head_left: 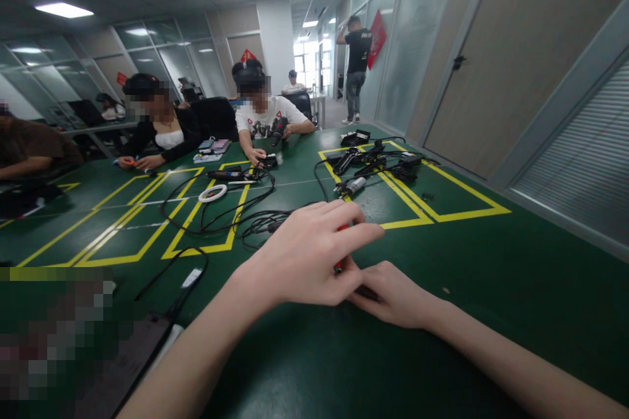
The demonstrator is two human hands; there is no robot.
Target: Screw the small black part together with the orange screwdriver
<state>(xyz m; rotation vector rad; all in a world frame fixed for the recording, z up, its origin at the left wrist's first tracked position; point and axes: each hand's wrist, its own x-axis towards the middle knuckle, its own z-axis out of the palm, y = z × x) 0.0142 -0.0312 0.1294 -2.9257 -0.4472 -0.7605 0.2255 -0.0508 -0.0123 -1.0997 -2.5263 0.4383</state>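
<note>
Above the green table point(491, 288), my left hand point(314, 255) is closed, its fingers curled and pinched on a small red thing point(338, 268). Most of that thing is hidden behind my fingers, so its kind cannot be made out. My right hand point(393, 291) rests low at the table, touching or almost touching my left fingertips. Its fingers are closed round a dark thing point(368, 292), of which only a sliver shows. Just beyond my hands lie a grey cylindrical tool point(356, 186) and a tangle of black cables point(265, 219).
Yellow tape point(472, 215) marks rectangles on the table. A white ring point(213, 193), a black pen-shaped tool point(228, 175) and black devices point(351, 157) lie farther off. A dark device point(118, 353) sits at left front. Across the table, a person point(270, 118) handles black tools; others sit nearby.
</note>
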